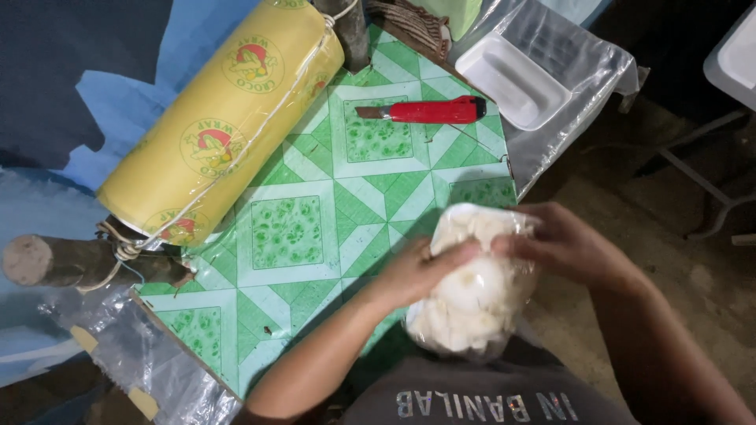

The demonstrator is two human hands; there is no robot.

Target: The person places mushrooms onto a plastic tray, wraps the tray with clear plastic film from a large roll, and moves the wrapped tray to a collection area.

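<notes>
Between left hand [425, 271] and right hand [563, 244], wrapped tray [472, 303]

Wrap roll [224, 118] left on table [315, 236]; cutter [429, 110] behind centre; tray [512, 79] far right; wrapped bundle [472, 291] near edge

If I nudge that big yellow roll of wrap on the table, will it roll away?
Probably not far. The yellow roll is a smooth cylinder, so it would likely turn, but string ties its near end to a wooden post. It looks thick and tightly wound, so probably stiff and fairly heavy.
</notes>
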